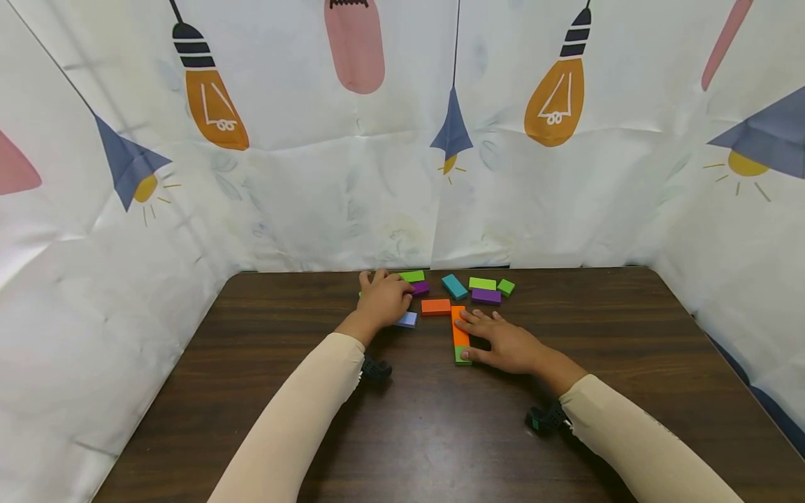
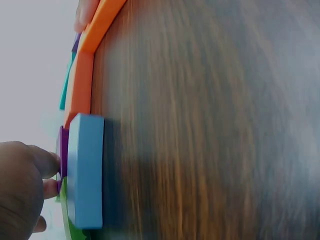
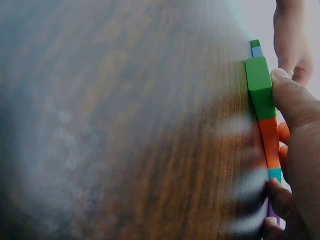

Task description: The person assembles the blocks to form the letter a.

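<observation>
My left hand (image 1: 381, 299) reaches over the left group of blocks, palm down. In the left wrist view its fingertips are right at a purple block (image 2: 63, 147), behind a light blue block (image 2: 87, 170). The hand hides part of this group, and I cannot tell whether it pinches a block. My right hand (image 1: 506, 344) lies with fingers spread along an orange block (image 1: 461, 327), thumb at the green block (image 1: 462, 355) that joins its near end. An orange-red block (image 1: 436, 307) lies crosswise by the orange block's far end.
Farther back lie a teal block (image 1: 454, 286), a yellow-green block (image 1: 482, 283), a second purple block (image 1: 486, 297) and a small green block (image 1: 506, 287). A light green block (image 1: 411, 276) is near the table's back edge. Patterned white cloth (image 1: 302, 209) hangs behind the brown table (image 1: 440, 433).
</observation>
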`<state>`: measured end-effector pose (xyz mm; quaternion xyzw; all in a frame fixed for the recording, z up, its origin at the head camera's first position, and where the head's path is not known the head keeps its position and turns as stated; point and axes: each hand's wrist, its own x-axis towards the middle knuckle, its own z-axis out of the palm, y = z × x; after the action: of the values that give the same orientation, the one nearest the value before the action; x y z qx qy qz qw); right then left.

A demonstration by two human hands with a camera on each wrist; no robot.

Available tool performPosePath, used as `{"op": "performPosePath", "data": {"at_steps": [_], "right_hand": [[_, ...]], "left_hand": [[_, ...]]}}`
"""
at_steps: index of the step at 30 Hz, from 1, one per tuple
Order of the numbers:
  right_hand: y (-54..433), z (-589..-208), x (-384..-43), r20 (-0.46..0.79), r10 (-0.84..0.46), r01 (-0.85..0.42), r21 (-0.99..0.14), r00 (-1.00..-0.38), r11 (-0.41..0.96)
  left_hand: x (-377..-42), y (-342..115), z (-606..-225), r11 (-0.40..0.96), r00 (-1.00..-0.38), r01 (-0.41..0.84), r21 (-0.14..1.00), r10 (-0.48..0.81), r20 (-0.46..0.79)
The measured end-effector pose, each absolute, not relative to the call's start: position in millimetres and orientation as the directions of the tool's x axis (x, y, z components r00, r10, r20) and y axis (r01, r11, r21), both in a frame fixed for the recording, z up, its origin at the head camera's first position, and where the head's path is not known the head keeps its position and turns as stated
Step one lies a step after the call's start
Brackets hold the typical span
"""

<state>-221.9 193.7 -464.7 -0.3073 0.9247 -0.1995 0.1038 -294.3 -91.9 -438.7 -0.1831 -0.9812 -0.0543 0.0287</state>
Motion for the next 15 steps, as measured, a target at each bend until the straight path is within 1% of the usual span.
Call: {"op": "performPosePath", "data": {"at_steps": [11,15], "right_hand": [[194,-466,-223,-0.055,-0.621,-0.543,-0.429,-0.782,0.722],[194,-466,-223,-0.053,-0.622,-0.544,-0.430,-0.781,0.721]], "left_hand": [[-303,-115,-443,0.932,-0.937,0.345,0.108,0.337,0.088],[-305,-120,-442,0.922,-0.932,0.362,0.136,0.353,0.081]]}}
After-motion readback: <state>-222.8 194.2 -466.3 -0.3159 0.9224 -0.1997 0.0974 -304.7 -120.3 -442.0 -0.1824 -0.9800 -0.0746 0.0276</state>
